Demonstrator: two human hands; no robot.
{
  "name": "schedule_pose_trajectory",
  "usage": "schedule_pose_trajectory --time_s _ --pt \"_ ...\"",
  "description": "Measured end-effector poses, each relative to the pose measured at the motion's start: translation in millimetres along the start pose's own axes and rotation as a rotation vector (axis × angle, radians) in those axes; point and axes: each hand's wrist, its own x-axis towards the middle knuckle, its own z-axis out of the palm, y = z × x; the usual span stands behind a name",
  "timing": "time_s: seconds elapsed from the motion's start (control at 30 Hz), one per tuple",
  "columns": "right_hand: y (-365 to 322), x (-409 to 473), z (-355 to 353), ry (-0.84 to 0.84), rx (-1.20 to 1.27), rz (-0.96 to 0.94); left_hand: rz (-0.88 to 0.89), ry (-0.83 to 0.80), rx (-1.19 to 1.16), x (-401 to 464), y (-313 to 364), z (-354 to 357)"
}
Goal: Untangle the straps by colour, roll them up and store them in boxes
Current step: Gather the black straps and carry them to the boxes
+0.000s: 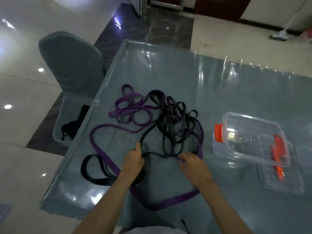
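Left hand lies curled over a flat black webbing strap at the near edge of the tangle, fingers closed on a loop. Right hand pinches a flat purple webbing strap just beside it. Both straps remain interlaced mid-worktop, knotted densest to the far right of the hands. Recommended: hold purple still, feed black back through loop by loop, never yank. Clear plastic box with orange clips stands empty, right.

Home dining room, covered chair, glossy tiled floor
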Motion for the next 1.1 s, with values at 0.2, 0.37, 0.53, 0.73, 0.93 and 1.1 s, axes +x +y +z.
schedule_pose_trajectory --time_s 0.2,0.37,0.53,0.73,0.93,1.1 --pt "3 46 -9 0.101 0.034 0.012 0.060 0.155 -0.263 27 25 -13" --pt "8 104 -25 0.209 0.043 0.060 0.129 0.150 -0.445 73 56 -28" --pt "15 172 -40 0.201 0.139 0.159 0.217 0.105 -0.344 113 70 -20" --pt "22 235 -37 -0.139 0.060 0.284 0.125 0.079 -0.181 122 75 4" --pt "30 247 -19 0.068 0.033 0.181 0.005 0.143 -0.174 121 71 6" --pt "41 225 -19 0.304 0.072 0.006 0.046 0.042 -0.188 120 61 2"
